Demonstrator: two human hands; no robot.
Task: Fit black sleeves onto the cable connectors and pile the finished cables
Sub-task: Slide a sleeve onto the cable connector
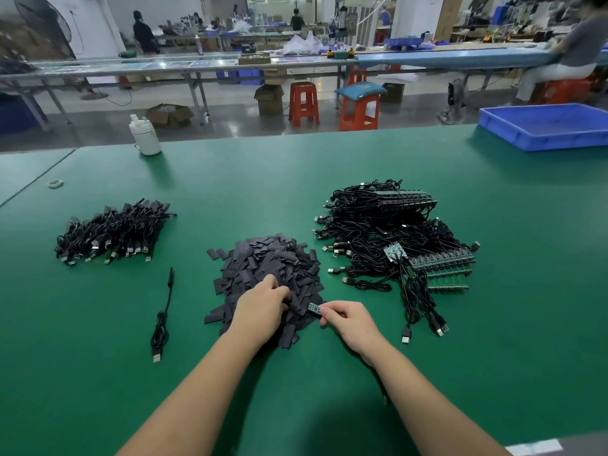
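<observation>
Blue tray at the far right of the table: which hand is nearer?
Right. The right hand is on the blue tray's side; the left hand, on the sleeve pile, is farther away.

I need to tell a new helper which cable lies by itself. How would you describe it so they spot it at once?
On the green table, find the heap of black sleeves in the middle. Left of it, below the finished pile, lies a single black cable. Unlike the piled cables, it lies alone, running toward the near edge with its USB plug nearest.
</observation>
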